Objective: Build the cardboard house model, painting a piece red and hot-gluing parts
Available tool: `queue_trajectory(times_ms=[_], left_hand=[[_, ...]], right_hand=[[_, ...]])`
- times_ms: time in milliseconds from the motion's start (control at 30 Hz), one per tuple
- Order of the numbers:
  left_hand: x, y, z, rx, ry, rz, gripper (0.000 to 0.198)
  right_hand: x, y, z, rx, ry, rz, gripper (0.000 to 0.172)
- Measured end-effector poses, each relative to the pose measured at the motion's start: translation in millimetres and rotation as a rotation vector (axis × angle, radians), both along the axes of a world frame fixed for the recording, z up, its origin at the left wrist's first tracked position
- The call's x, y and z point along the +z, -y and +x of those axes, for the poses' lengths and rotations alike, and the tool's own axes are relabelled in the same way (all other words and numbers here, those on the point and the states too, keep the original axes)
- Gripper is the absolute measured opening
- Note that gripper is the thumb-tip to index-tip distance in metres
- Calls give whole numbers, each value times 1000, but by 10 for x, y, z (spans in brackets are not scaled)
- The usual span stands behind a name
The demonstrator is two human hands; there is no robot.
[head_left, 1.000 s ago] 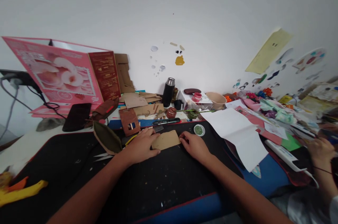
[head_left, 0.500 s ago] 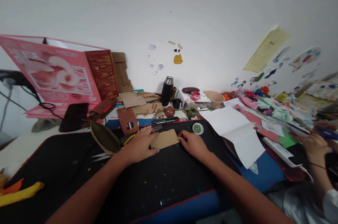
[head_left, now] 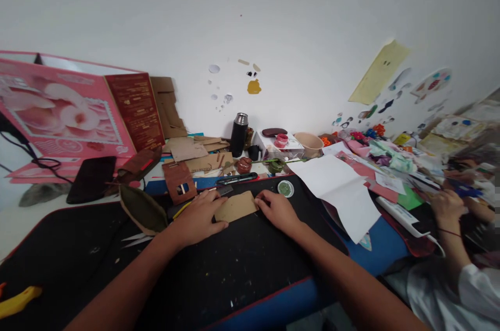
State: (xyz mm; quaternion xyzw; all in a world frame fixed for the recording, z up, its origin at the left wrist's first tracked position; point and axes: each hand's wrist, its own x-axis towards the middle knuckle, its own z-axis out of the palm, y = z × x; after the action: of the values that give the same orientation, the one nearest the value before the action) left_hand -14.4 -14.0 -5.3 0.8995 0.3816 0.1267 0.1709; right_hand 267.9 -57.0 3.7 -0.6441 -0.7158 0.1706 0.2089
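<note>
A small tan piece of cardboard [head_left: 236,206] lies on the black mat in front of me. My left hand [head_left: 200,218] grips its left end, thumb along the near edge and fingers at the far side. At the right end, the thumb and fingertips of my right hand [head_left: 278,211] pinch the corner. Just left of my left hand are scissors [head_left: 136,239], partly covered by a dark green leaf-shaped piece [head_left: 144,208] with a tan rim. A small round dish of green paint [head_left: 285,189] sits beyond my right hand.
Behind the mat [head_left: 219,268] stand a black thermos [head_left: 238,136], paint jars and cardboard scraps [head_left: 189,149]. A pink box [head_left: 74,117] and a phone [head_left: 91,179] are at left. White paper [head_left: 339,190] and a power strip [head_left: 402,216] lie at right, near another person's hand [head_left: 448,210].
The view has turned slightly right, so everything appears shifted left. Both my hands keep about the same hold on the cardboard.
</note>
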Motion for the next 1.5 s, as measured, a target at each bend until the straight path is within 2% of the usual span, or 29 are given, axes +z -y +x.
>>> queue_trajectory(times_ms=[133, 233, 433, 633, 733, 867, 933, 1033, 1167, 1333, 1500], left_hand=[[0, 0, -7, -4, 3, -3, 60], [-1, -3, -11, -7, 10, 0, 62], [-1, -17, -22, -14, 11, 6, 62], [16, -61, -77, 0, -2, 7, 69], [4, -78, -94, -3, -4, 2, 65], [-32, -86, -100, 9, -17, -19, 67], [-55, -88, -104, 14, -19, -26, 68], [-101, -92, -115, 10, -16, -29, 67], [-186, -98, -136, 17, -17, -8, 66], [-238, -81, -153, 19, -5, 34, 63], [-244, -47, -154, 14, 26, 59, 63]], right_hand=[[20, -21, 100, -100, -267, 26, 24], [62, -6, 83, -100, -364, 22, 27], [35, 52, -68, -26, -291, 0, 38], [-70, 42, -97, 44, -195, -44, 32], [-55, -97, -53, -50, -370, -24, 33], [-18, -370, 27, -215, -765, 1, 42], [-16, -495, 58, -255, -811, 12, 48], [-31, -654, 81, -283, -816, 39, 53], [-22, -857, 72, -289, -781, 100, 49], [80, -1062, 23, -189, -516, 212, 36], [206, -1139, -26, -78, -322, 288, 38]])
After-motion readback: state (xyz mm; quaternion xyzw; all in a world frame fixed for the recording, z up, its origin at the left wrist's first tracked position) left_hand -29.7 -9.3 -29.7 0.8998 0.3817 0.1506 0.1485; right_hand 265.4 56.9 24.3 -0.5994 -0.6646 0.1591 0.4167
